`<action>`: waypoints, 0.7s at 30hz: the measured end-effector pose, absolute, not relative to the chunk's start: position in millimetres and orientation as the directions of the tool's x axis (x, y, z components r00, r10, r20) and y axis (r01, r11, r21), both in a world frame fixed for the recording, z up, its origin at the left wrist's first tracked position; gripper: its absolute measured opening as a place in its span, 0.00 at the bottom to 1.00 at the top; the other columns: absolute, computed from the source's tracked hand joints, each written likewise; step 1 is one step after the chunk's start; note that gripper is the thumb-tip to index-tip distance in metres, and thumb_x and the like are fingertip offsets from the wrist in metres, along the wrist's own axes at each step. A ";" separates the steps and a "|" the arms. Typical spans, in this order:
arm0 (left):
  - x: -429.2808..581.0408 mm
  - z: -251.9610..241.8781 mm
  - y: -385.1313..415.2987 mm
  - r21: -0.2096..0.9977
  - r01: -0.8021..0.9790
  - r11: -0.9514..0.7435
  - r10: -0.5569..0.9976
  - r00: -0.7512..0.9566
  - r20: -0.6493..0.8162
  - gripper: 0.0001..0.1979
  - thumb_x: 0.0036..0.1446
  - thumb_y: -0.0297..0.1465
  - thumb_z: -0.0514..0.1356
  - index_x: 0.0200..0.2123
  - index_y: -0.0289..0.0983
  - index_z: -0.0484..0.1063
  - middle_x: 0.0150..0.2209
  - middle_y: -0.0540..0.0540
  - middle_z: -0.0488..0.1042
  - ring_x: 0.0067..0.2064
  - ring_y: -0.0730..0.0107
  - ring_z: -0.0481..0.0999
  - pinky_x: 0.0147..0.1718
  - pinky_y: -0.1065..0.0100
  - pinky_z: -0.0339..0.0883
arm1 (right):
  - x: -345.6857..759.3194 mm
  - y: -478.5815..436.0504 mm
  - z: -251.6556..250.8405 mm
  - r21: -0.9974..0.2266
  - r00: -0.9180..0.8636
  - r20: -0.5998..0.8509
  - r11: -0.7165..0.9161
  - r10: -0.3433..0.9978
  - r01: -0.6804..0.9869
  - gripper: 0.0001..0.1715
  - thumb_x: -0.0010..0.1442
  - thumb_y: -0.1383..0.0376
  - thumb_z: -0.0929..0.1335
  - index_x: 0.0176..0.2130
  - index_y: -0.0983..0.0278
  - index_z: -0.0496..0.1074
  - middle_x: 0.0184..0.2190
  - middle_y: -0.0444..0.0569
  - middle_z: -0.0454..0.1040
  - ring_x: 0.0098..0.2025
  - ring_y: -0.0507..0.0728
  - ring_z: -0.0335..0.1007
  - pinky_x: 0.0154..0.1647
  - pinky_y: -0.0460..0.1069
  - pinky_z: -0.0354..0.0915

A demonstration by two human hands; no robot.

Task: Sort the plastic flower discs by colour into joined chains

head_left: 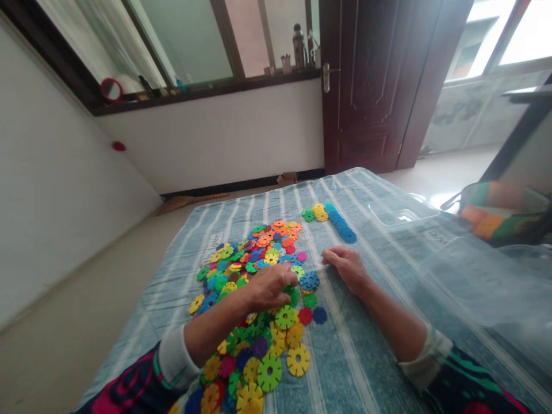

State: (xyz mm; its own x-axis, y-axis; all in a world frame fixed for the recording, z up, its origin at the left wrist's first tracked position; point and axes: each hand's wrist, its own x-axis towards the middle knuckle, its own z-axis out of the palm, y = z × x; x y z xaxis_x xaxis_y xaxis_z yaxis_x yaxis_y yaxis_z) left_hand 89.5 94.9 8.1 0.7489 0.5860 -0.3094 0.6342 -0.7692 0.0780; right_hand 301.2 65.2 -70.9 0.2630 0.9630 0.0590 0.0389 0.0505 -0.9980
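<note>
Over a heap of colourful notched plastic discs point(269, 371) is my left hand point(273, 286), palm down with its fingers curled closed. Its fingertips come down among green and yellow discs, and what they grip, if anything, is hidden. Just right of the heap, my right hand point(347, 267) is low over the striped cloth, thumb and fingers drawn together. I cannot make out anything between them. Beyond that hand lies an overlapping row of blue discs point(340, 223). Left of this row are a few yellow discs point(319, 212) and a green disc point(307, 215).
The blue striped cloth point(340, 345) covers the surface under the discs. A clear plastic container point(403, 211) stands at the far right, with another clear plastic piece point(474, 282) nearer. Behind are a dark red door point(371, 75) and a window sill point(207, 90) holding small items.
</note>
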 end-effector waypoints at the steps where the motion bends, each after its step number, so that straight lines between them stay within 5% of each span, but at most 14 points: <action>1: 87.8 6.9 96.3 0.101 0.630 -0.770 0.582 0.759 -0.292 0.09 0.47 0.25 0.62 0.34 0.39 0.72 0.37 0.47 0.72 0.40 0.64 0.71 0.35 0.69 0.60 | 301.2 65.1 -70.7 -0.998 0.261 0.058 0.049 0.964 0.040 0.18 0.51 0.54 0.68 0.22 0.65 0.76 0.22 0.46 0.76 0.27 0.53 0.65 0.34 0.48 0.58; 5: 79.7 5.6 105.7 0.319 0.613 -0.723 0.559 0.790 -0.252 0.05 0.43 0.21 0.60 0.25 0.36 0.68 0.27 0.52 0.68 0.32 0.72 0.67 0.30 0.72 0.57 | 300.7 65.1 -68.1 -0.998 0.259 0.055 0.047 0.964 0.036 0.18 0.50 0.53 0.68 0.21 0.65 0.76 0.21 0.46 0.75 0.27 0.53 0.65 0.33 0.48 0.58; 11: 83.4 23.0 141.1 0.723 0.587 -0.364 0.690 0.691 -0.213 0.04 0.44 0.30 0.62 0.25 0.35 0.72 0.22 0.54 0.69 0.26 0.76 0.66 0.27 0.74 0.60 | 298.7 67.2 -66.7 -0.999 0.265 0.044 0.035 0.963 0.038 0.17 0.50 0.55 0.69 0.21 0.65 0.75 0.20 0.45 0.74 0.25 0.52 0.63 0.31 0.47 0.57; 15: 112.5 18.0 182.4 0.793 0.550 -0.261 0.880 0.473 -0.038 0.04 0.40 0.29 0.64 0.23 0.34 0.73 0.21 0.51 0.72 0.25 0.75 0.70 0.27 0.72 0.63 | 297.5 68.5 -68.7 -0.998 0.266 0.053 0.044 0.962 0.040 0.17 0.51 0.55 0.68 0.21 0.64 0.75 0.20 0.45 0.74 0.25 0.52 0.64 0.31 0.47 0.57; 21: 165.7 -19.9 243.5 0.763 0.610 -0.215 0.961 0.272 0.054 0.06 0.44 0.24 0.61 0.29 0.32 0.76 0.19 0.52 0.71 0.24 0.74 0.70 0.24 0.73 0.63 | 296.7 69.4 -69.9 -0.997 0.249 0.063 0.052 0.966 0.052 0.18 0.52 0.54 0.68 0.21 0.64 0.75 0.21 0.46 0.75 0.26 0.53 0.65 0.32 0.47 0.59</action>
State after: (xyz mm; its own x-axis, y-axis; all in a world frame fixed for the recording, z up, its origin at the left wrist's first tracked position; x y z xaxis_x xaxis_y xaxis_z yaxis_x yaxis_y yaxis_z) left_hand 165.7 243.5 -19.9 0.2724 0.9607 0.0535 0.6100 -0.2155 0.7626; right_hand 296.7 69.4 -69.9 0.2493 0.9664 0.0630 0.0519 0.0517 -0.9973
